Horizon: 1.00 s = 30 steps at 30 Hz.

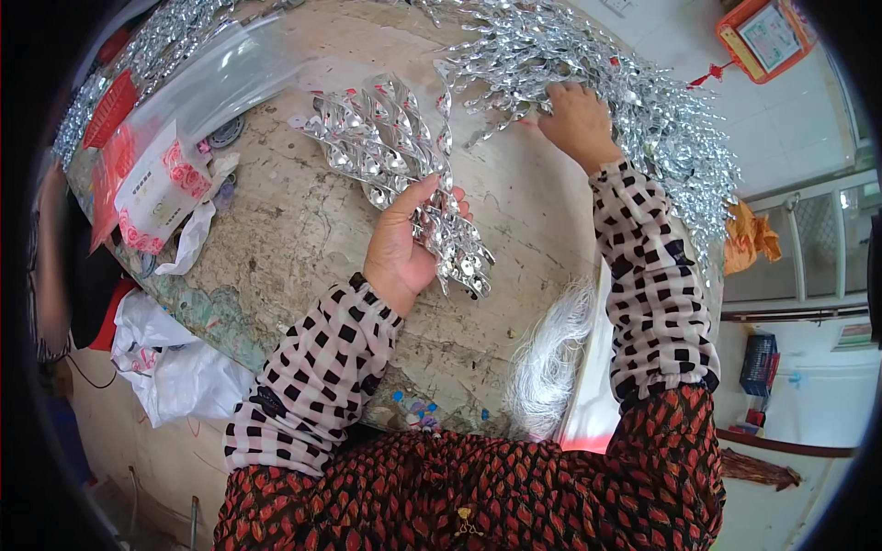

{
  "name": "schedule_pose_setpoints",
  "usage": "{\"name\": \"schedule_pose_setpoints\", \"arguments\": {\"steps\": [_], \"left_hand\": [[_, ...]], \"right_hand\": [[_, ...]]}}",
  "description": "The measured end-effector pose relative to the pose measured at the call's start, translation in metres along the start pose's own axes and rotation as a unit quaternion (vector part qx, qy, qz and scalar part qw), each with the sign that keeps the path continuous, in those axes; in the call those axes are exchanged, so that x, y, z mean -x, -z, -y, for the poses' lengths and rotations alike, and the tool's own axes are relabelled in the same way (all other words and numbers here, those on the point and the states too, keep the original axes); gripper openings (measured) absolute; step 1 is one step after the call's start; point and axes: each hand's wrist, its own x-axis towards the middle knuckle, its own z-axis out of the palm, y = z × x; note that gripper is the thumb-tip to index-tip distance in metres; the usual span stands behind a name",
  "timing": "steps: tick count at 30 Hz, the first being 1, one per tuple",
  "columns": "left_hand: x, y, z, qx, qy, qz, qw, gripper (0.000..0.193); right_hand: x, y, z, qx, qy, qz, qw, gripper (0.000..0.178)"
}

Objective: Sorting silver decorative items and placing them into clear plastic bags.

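My left hand (404,241) is closed around a bunch of twisted silver foil strips (381,138), held over the worn table top (303,266). The wide, shiny spirals fan out beyond my thumb, and their short ends stick out below my fingers. My right hand (579,124) rests at the near edge of a large heap of narrower twisted silver strips (657,119). Its fingers are curled down into the heap, and the fingertips are hidden, so I cannot see what they grip. Checked sleeve covers wrap both my forearms.
A hank of white thread (556,358) lies near my right forearm. On the left are clear plastic film (220,83), a pink-flowered tissue pack (165,193), a red basket (110,108) and white plastic bags (184,367). Someone's arm (52,257) shows at the far left.
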Motion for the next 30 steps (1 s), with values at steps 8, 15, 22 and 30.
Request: {"name": "schedule_pose_setpoints", "arguments": {"steps": [8, 15, 22, 30], "left_hand": [[0.0, 0.0, -0.006, 0.011, 0.008, 0.002, 1.0, 0.026], [-0.001, 0.001, -0.006, 0.006, 0.015, 0.014, 1.0, 0.023], [-0.001, 0.001, -0.007, 0.007, 0.019, 0.022, 1.0, 0.025], [-0.005, 0.005, -0.005, -0.002, 0.02, 0.034, 0.999, 0.025]], "right_hand": [[-0.004, -0.008, 0.015, -0.141, -0.005, -0.02, 0.99, 0.024], [-0.024, -0.017, -0.017, -0.046, 0.026, -0.032, 0.998, 0.03], [-0.059, -0.034, -0.013, 0.005, 0.002, -0.069, 0.998, 0.034], [-0.087, -0.048, -0.01, 0.014, -0.007, -0.037, 0.999, 0.035]]}}
